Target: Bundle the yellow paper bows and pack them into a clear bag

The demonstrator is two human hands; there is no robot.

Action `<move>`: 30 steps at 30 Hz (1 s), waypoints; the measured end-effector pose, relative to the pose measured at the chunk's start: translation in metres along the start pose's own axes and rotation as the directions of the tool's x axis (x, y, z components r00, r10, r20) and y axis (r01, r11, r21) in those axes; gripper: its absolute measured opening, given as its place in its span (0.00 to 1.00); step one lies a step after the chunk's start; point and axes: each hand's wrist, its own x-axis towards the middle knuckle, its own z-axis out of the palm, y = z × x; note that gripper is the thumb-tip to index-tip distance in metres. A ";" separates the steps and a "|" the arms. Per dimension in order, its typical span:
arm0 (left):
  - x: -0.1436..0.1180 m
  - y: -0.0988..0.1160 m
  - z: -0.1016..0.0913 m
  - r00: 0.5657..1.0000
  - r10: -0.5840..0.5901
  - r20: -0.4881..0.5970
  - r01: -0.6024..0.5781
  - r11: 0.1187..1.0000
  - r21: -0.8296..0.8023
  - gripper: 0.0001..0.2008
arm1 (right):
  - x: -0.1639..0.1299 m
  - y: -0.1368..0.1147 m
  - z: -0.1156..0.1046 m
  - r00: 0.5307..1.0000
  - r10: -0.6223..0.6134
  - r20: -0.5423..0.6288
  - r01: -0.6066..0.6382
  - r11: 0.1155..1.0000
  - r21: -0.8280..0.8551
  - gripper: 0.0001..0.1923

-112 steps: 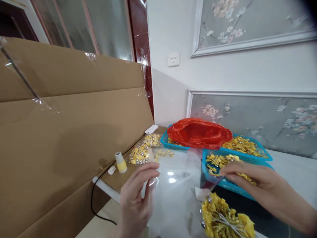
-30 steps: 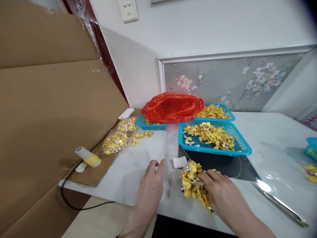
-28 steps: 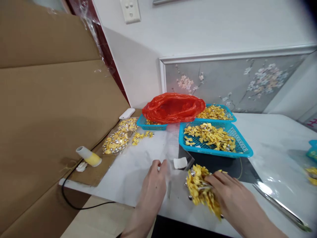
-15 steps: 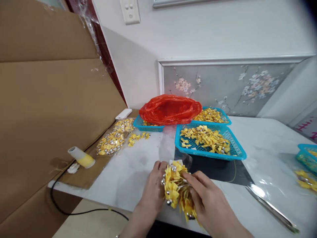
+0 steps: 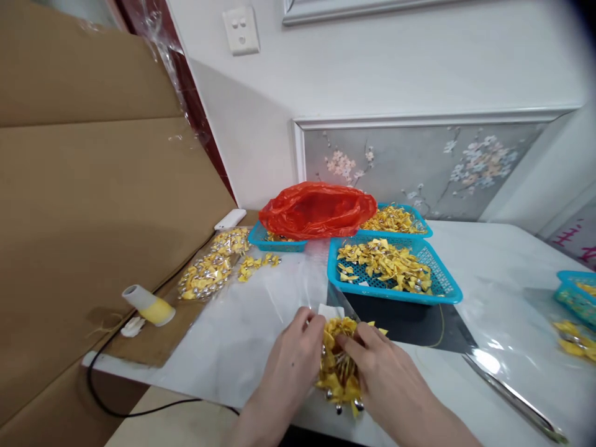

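both hands meet at the near edge of the bench (image 5: 493, 261), closed around one bundle of yellow bows (image 5: 339, 366). the left hand (image 5: 293, 363) curls its fingers (image 5: 313, 324) over the bundle's left side, and the right hand (image 5: 384, 379) presses in from the right with fingers narrow on the top of it. small silver bells hang out of the bundle's near end. a clear plastic sheet (image 5: 261, 310) lies flat under and to the left of the hands, and a small white paper slip (image 5: 329, 310) sits just beyond the bundle.

farther back, a blue basket (image 5: 447, 292) holds loose yellow bows, resting partly on a black mat (image 5: 410, 320). behind it a red plastic bag (image 5: 316, 210) lies over a second blue basket (image 5: 261, 239), and a third blue basket (image 5: 421, 220) of bows sits to the right of the bag. to the far left, clear packets of bows (image 5: 207, 267) lie on a strip of cardboard, near a yellow and white spool (image 5: 148, 306) lying on its side. a long metal blade (image 5: 512, 397) lies on the bench to the right, well apart from the hands. large cardboard sheets (image 5: 93, 186) lean along the left.
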 end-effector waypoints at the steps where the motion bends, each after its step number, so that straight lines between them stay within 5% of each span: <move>1: -0.002 0.001 -0.001 1.000 0.012 0.004 -0.012 1.000 -0.005 0.12 | 0.003 0.000 -0.002 0.999 0.031 -0.017 -0.031 0.999 0.022 0.27; 7: -0.015 0.003 -0.007 0.999 0.034 0.000 -0.033 0.998 -0.054 0.13 | 0.019 0.000 -0.008 0.984 0.177 -0.030 -0.174 0.981 0.084 0.14; 17: -0.011 0.011 0.000 0.999 -0.006 -0.040 0.002 0.995 -0.100 0.12 | 0.020 -0.020 -0.002 0.997 0.027 0.069 -0.029 0.999 0.042 0.21; 23: -0.023 0.009 0.007 0.997 0.032 -0.066 -0.038 0.995 -0.091 0.13 | 0.035 0.004 0.005 0.994 0.105 -0.033 -0.099 0.985 0.143 0.10; 30: -0.025 0.010 0.012 0.994 0.006 -0.112 -0.020 0.992 -0.124 0.11 | 0.037 0.009 0.016 0.963 0.163 -0.215 -0.092 0.948 0.306 0.10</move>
